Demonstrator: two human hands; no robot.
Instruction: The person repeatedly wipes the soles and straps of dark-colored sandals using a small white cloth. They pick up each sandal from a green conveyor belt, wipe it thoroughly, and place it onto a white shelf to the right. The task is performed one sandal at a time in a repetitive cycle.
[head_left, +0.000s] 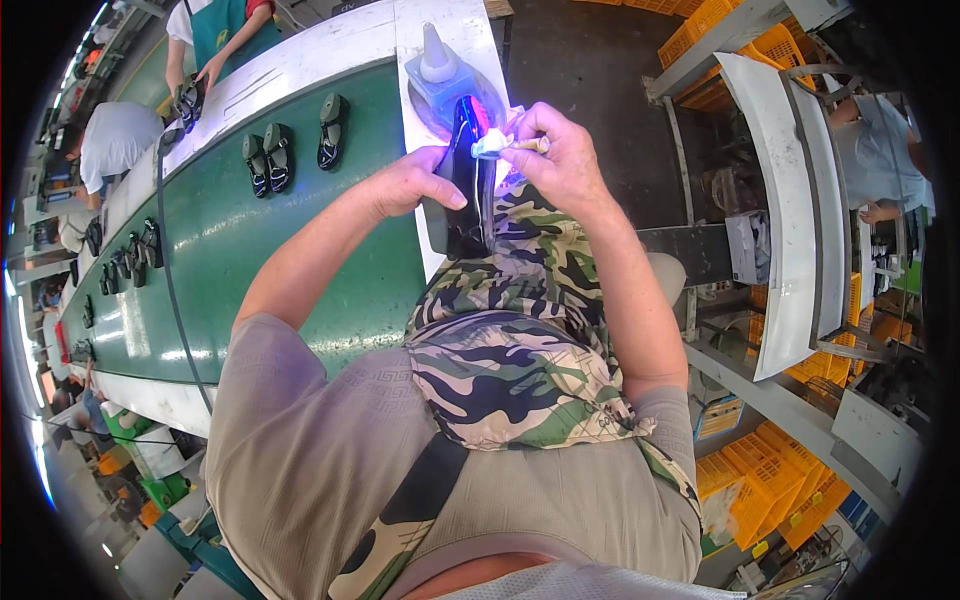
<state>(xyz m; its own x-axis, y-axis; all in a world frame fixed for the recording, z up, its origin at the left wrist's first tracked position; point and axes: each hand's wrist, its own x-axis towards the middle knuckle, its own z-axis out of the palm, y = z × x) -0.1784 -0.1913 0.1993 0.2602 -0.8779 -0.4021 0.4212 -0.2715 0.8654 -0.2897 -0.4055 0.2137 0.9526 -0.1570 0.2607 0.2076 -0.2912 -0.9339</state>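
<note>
My left hand point(412, 180) is closed around a glossy black shoe point(466, 185), with its thumb pressed on the near side. The shoe stands on end over my lap, beside the bench edge. My right hand point(560, 160) pinches a short pale-handled stick point(535, 146) with a white wad point(490, 144) at its front, against or very close to the shoe's upper part. Blue-violet light falls on that spot, so contact is hard to judge. Just beyond the shoe stands a translucent bottle point(437, 62) with a white cone nozzle.
A green conveyor belt point(330, 240) on my left carries several black strapped shoes point(278, 158). A co-worker in a green apron point(220, 35) handles shoes across the belt. A cable point(172, 280) crosses the belt. Yellow crates point(770, 480) and a white metal shelf point(775, 200) stand on my right.
</note>
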